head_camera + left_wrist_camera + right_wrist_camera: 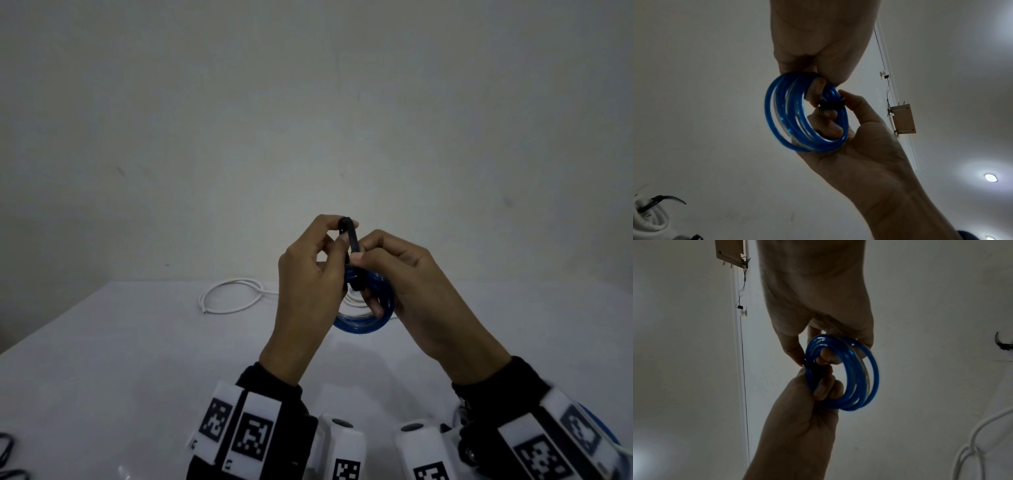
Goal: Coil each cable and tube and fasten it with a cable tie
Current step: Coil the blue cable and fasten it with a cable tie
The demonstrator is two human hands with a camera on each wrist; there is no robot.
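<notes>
A blue tube (368,323) wound into a small coil (787,116) hangs in the air between both hands above the white table (137,359). A black cable tie (351,240) is looped round one side of the coil (859,378) and stands up from it. My left hand (342,231) pinches the tie's upper end between thumb and forefinger. My right hand (359,260) grips the coil where the tie (830,104) wraps it, with its lower fingers curled through the ring. The tie's lock is hidden by fingers.
A loose white cable (229,296) lies in a loop on the table behind the hands, and more white cable (972,451) shows in the right wrist view. Black ties (7,445) lie at the near left edge. A white bundle (649,216) carries a black tie.
</notes>
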